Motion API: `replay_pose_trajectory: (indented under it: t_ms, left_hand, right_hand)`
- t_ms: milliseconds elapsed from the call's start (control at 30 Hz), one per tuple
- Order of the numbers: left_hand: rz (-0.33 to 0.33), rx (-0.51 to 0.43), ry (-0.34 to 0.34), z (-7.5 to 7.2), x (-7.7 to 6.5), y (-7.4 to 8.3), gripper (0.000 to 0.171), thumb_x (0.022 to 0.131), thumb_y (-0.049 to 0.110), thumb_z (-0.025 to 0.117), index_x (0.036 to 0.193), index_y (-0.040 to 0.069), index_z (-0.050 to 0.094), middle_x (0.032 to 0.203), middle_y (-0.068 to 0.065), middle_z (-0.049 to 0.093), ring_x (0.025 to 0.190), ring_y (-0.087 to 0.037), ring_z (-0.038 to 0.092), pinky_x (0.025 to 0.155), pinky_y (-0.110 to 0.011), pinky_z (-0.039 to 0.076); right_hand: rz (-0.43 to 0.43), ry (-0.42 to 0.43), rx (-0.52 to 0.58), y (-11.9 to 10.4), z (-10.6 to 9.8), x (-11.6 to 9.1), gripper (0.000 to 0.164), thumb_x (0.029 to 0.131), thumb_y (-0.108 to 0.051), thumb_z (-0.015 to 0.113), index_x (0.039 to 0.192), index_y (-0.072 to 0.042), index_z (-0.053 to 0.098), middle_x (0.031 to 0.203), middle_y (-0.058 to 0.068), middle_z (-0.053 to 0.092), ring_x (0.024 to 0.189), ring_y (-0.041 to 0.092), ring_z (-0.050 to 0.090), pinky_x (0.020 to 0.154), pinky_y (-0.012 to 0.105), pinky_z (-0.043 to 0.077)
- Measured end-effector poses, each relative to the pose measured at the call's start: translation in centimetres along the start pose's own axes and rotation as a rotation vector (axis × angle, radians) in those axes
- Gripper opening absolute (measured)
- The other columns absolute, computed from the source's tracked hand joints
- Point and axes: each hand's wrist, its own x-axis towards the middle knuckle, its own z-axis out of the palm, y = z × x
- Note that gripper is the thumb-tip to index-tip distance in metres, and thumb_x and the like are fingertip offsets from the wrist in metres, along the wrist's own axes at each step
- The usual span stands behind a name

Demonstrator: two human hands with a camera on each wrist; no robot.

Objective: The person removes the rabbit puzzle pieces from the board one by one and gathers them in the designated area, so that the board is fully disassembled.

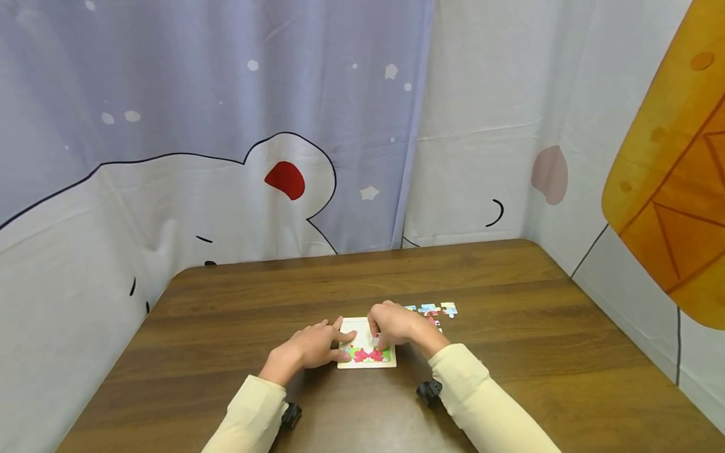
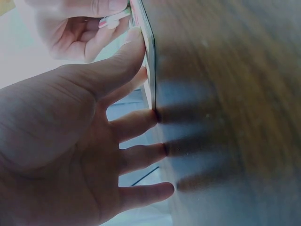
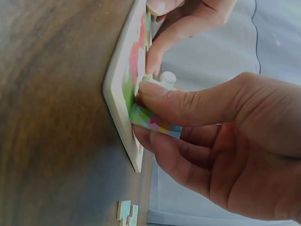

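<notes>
A square jigsaw board (image 1: 367,365) with a pale raised rim lies on the table. Pink and green pieces (image 1: 369,356) fill its near row, while the pale backing shows farther up. My left hand (image 1: 311,347) rests with spread fingers at the board's left side, thumb and index finger on it, other fingertips by the tabletop. Between thumb and fingers my right hand (image 3: 211,141) pinches a jigsaw piece (image 3: 157,123), green and multicoloured with a rounded knob. That piece is tilted, its lower edge right at the board's surface near the right rim.
Several loose jigsaw pieces (image 1: 429,309) lie on the wooden table (image 1: 255,296) just right of and beyond the board, some partly hidden by the right hand. A printed curtain (image 1: 362,126) hangs behind the table's far edge.
</notes>
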Motion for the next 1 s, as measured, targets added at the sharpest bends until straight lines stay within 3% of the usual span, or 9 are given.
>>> replay_pose_trajectory:
  t_ms: [267, 400, 567, 767, 1000]
  left_hand:
    - [-0.003, -0.01, 0.006, 0.1, 0.1, 0.1, 0.054, 0.092, 0.041, 0.07, 0.143, 0.028, 0.058, 0.158, -0.016, 0.035, 0.143, -0.042, 0.033, 0.106, -0.062, 0.036]
    - [-0.009, -0.014, 0.003, 0.2, 0.0, 0.1, 0.055, 0.091, 0.042, 0.07, 0.143, 0.028, 0.058, 0.158, -0.016, 0.035, 0.143, -0.042, 0.033, 0.105, -0.064, 0.036]
    - [-0.006, -0.021, 0.005, 0.1, 0.0, 0.1, 0.055, 0.091, 0.041, 0.07, 0.143, 0.027, 0.058, 0.158, -0.016, 0.035, 0.143, -0.042, 0.033, 0.105, -0.066, 0.034]
    - [-0.001, -0.033, 0.007, 0.1, -0.2, 0.1, 0.054, 0.092, 0.039, 0.07, 0.143, 0.026, 0.058, 0.159, -0.016, 0.033, 0.144, -0.042, 0.032, 0.106, -0.066, 0.033]
    - [0.009, -0.029, 0.008, 0.1, -0.2, 0.1, 0.054, 0.092, 0.039, 0.069, 0.143, 0.025, 0.058, 0.159, -0.017, 0.033, 0.144, -0.043, 0.032, 0.108, -0.064, 0.031]
  right_hand:
    - [-0.037, 0.004, 0.032, 0.3, -0.4, -0.1, 0.024, 0.068, 0.003, 0.085, 0.071, -0.009, 0.064, 0.068, -0.006, 0.053, 0.068, 0.011, 0.047, 0.059, 0.025, 0.04]
    - [-0.019, 0.007, 0.146, 1.0, -0.9, -0.6, 0.019, 0.073, 0.006, 0.081, 0.078, -0.006, 0.067, 0.065, -0.002, 0.056, 0.06, 0.012, 0.054, 0.052, 0.024, 0.044]
    - [0.003, 0.027, 0.335, 4.1, -2.6, -2.3, 0.015, 0.081, 0.009, 0.076, 0.094, 0.002, 0.074, 0.064, 0.009, 0.065, 0.055, 0.027, 0.067, 0.051, 0.035, 0.056]
    - [0.004, 0.005, 0.342, 9.2, -4.8, -5.5, 0.026, 0.087, 0.013, 0.062, 0.11, 0.008, 0.072, 0.072, 0.01, 0.064, 0.06, 0.024, 0.067, 0.057, 0.035, 0.057]
    - [0.108, -0.012, 0.349, 12.6, -5.9, -8.0, 0.016, 0.081, 0.014, 0.068, 0.094, 0.005, 0.069, 0.075, 0.006, 0.065, 0.064, 0.014, 0.058, 0.06, 0.028, 0.05]
